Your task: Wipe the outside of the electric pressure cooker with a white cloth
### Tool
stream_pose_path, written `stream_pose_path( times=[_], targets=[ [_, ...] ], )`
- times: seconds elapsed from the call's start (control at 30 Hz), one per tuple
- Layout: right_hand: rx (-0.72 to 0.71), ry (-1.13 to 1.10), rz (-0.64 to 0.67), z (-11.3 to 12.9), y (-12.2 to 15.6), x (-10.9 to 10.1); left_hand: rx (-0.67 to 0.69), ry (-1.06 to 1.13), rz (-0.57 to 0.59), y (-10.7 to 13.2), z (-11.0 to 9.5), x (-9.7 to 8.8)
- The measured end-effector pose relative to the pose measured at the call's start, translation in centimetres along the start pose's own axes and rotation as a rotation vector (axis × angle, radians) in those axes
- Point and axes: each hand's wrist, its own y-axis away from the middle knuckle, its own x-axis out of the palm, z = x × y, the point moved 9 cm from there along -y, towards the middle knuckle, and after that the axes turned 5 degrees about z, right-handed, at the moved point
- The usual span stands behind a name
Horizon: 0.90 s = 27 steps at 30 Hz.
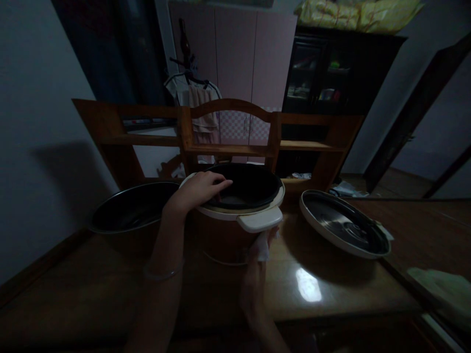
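A rice cooker body [221, 235] with a white rim and dark inside stands upright on the wooden table. My left hand [202, 190] lies over its left rim, fingers bent down into the opening. Low at the front right, under the white side handle [260, 219], my right hand [255, 264] presses a crumpled white cloth [262, 246] against the outer wall. The handle and cloth hide part of its fingers. To the left sits a dark inner pot [121, 228], partly behind my left arm. A round lid [342, 225] rests on the right, inner side up.
A wooden shelf rack [230, 149] runs along the table's [331, 294] back edge. The wall [40, 171] borders the left side. Pale green fabric [441, 289] lies at the lower right. Pink cabinets [235, 54] and a dark cabinet [353, 98] stand behind.
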Motion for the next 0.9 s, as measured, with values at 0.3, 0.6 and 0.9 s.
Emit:
stream_pose_path(
  times=[0.3,0.6,0.9],
  targets=[
    [-0.093,0.324,0.054,0.4,0.9,0.4,-0.018,-0.004,-0.020,0.1,-0.2,-0.2],
    [-0.491,0.786,0.347,3.5,3.3,5.9,-0.004,-0.023,-0.043,0.4,-0.3,-0.3],
    [-0.615,0.908,0.519,6.7,2.3,7.9,0.024,-0.011,-0.034,0.3,-0.4,-0.3]
  ],
)
